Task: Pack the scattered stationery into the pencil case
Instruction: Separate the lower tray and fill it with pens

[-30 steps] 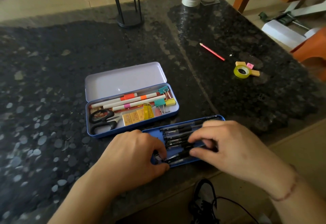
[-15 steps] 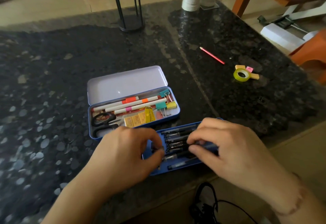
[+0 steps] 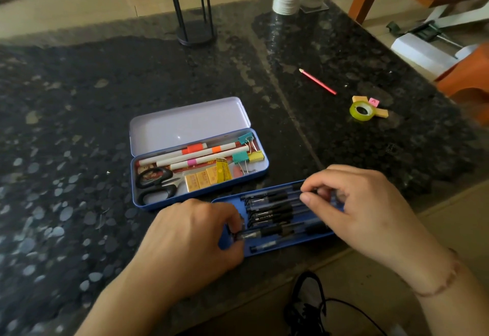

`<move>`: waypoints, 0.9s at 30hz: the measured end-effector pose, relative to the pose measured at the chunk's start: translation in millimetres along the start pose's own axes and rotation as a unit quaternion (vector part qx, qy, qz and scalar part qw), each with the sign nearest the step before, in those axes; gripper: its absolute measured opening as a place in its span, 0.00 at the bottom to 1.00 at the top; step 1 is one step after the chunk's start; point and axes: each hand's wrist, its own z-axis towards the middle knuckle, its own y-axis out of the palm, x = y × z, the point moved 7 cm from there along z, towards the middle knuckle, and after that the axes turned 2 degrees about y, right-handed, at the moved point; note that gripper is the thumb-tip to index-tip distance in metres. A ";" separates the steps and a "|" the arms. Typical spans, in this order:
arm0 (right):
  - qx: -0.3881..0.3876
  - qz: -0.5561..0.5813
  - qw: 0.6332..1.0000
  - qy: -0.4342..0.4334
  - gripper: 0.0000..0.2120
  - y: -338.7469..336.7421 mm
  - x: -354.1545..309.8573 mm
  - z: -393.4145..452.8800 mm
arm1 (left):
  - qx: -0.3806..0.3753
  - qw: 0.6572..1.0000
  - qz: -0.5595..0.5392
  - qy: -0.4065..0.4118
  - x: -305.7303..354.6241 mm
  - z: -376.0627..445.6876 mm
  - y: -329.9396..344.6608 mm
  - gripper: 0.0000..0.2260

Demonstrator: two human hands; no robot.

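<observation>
Low in the frame, the left hand (image 3: 195,237) pinches the end of a black pen (image 3: 267,231) and the right hand (image 3: 354,203) curls its fingertips onto another, both over the blue tray (image 3: 291,247) of pens. Just above, the open pencil case (image 3: 195,124) already holds markers, scissors and clips. At the upper right of the worktop (image 3: 79,124), a red pencil (image 3: 317,81) and a tape roll (image 3: 361,111) with small erasers remain unpacked, so the job looks mostly done.

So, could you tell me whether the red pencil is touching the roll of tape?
Apart. The head view shows the red pencil lying clear of the roll of tape, with bare countertop between them.
</observation>
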 end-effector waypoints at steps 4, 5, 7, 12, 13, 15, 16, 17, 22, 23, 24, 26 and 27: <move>0.085 0.033 0.994 -0.056 0.09 -11.9 -14.1 -2.1 | 0.053 0.984 -0.169 -0.021 -10.7 -5.4 -20.5 0.07; 0.091 0.043 0.992 -0.079 0.09 -12.6 -19.6 -3.0 | 0.070 0.970 -0.232 -0.031 -10.5 -6.0 -25.7 0.09; 0.072 0.057 0.989 -0.118 0.10 -11.8 -25.3 -3.6 | 0.117 0.912 -0.390 -0.045 -8.8 -5.3 -36.2 0.09; -0.062 0.325 0.935 -0.124 0.12 -16.5 -33.5 -11.2 | 0.201 0.688 -0.698 -0.001 -3.9 6.4 -38.8 0.08; -0.091 0.404 0.902 -0.120 0.12 -16.8 -38.6 -14.2 | 0.180 0.652 -0.736 0.002 1.8 10.6 -32.0 0.07; -0.082 0.395 0.904 -0.144 0.16 -17.1 -50.3 -15.2 | 0.136 0.607 -0.782 -0.027 15.2 17.3 -15.9 0.03; -0.045 0.340 0.925 -0.166 0.15 -17.6 -54.2 -13.3 | 0.116 0.599 -0.791 -0.047 21.5 19.1 -8.0 0.03; -0.004 0.279 0.941 -0.194 0.12 -17.7 -56.9 -12.0 | 0.097 0.604 -0.789 -0.066 27.0 20.1 -0.6 0.05; 0.072 0.077 0.969 -0.222 0.09 -22.9 -31.9 -7.9 | 0.145 0.894 -0.415 -0.090 11.1 12.9 -1.0 0.11; 0.049 0.050 0.975 -0.212 0.10 -21.7 -21.3 -7.8 | 0.172 0.943 -0.281 -0.048 11.5 10.0 -9.6 0.09; 0.016 0.012 0.982 -0.190 0.11 -17.5 -10.3 -7.1 | 0.174 0.965 -0.194 -0.011 14.3 8.3 -13.1 0.07; -0.039 -0.076 0.986 -0.141 0.13 -6.9 6.5 -6.8 | 0.137 0.981 -0.138 0.013 14.5 6.8 -6.9 0.05; -0.057 -0.097 0.986 -0.122 0.13 -1.5 11.9 -7.0 | 0.123 0.983 -0.138 0.010 13.0 6.4 -2.8 0.05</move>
